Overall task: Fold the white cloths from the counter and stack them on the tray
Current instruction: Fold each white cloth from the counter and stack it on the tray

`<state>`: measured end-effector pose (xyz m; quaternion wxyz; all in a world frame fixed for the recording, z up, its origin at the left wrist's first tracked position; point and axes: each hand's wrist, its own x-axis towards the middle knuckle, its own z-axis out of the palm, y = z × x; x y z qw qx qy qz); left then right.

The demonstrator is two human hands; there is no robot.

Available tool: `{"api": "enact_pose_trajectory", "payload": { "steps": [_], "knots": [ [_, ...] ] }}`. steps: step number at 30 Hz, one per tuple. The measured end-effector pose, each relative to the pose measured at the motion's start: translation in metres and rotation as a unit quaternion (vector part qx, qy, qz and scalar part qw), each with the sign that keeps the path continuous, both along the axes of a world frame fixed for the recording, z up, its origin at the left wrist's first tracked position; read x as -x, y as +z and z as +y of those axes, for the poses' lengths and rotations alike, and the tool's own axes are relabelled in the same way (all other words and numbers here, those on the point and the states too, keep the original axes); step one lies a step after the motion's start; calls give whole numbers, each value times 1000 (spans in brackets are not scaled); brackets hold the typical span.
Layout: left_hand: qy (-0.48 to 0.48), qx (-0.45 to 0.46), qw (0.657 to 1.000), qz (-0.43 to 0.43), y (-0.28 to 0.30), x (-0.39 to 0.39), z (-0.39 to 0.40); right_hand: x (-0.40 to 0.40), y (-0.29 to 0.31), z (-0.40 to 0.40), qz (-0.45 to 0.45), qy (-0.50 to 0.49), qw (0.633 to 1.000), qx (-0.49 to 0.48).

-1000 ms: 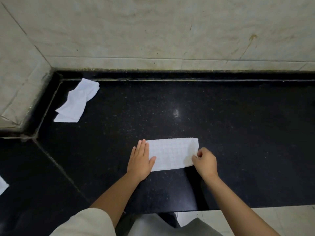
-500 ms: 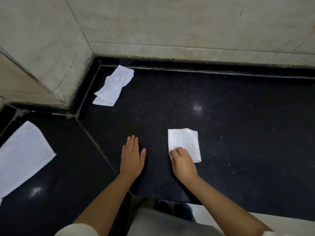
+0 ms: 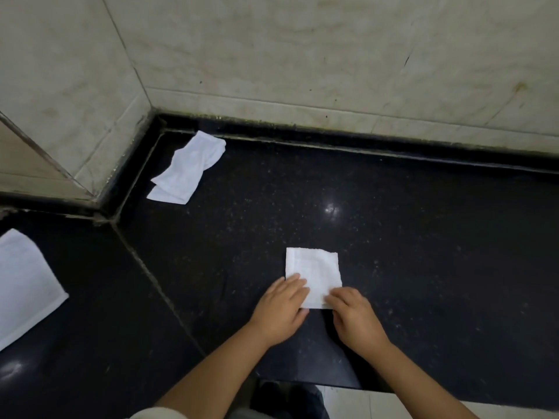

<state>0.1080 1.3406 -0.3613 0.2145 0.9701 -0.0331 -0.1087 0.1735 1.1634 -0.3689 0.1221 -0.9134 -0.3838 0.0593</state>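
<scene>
both hands are resting on the near edge of the folded cloth (image 3: 314,273) at lower centre of the black counter (image 3: 423,252): left hand (image 3: 279,309) flat, right hand (image 3: 352,316) curling, grip unclear. pressing the crease evenly should be keeping corners aligned.

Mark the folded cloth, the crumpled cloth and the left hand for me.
folded cloth (image 3: 314,269): head view, centre of its top face.
crumpled cloth (image 3: 187,172): head view, its middle.
left hand (image 3: 279,309): head view, back of hand.
</scene>
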Motion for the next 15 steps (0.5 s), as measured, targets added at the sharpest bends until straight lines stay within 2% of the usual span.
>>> {"api": "enact_pose_trajectory", "payload": {
  "steps": [2, 6, 8, 12, 15],
  "knots": [
    [-6, -18, 1000, 12, -4, -4, -2, -3, 0, -1, 30, -11, 999, -32],
    [6, 11, 999, -38, -3, -9, 5, -37, 20, 15, 131, -181, 965, -136],
    [18, -10, 998, -67, -7, -18, 10, -64, 22, 26, 150, -201, 963, -97],
    [73, -51, 995, -38, 1, -43, 7, -98, 22, 44, 206, -163, 962, 71],
    [49, -79, 995, 36, -9, -47, 6, -111, 29, 47, 237, -147, 952, 127]
  ]
}}
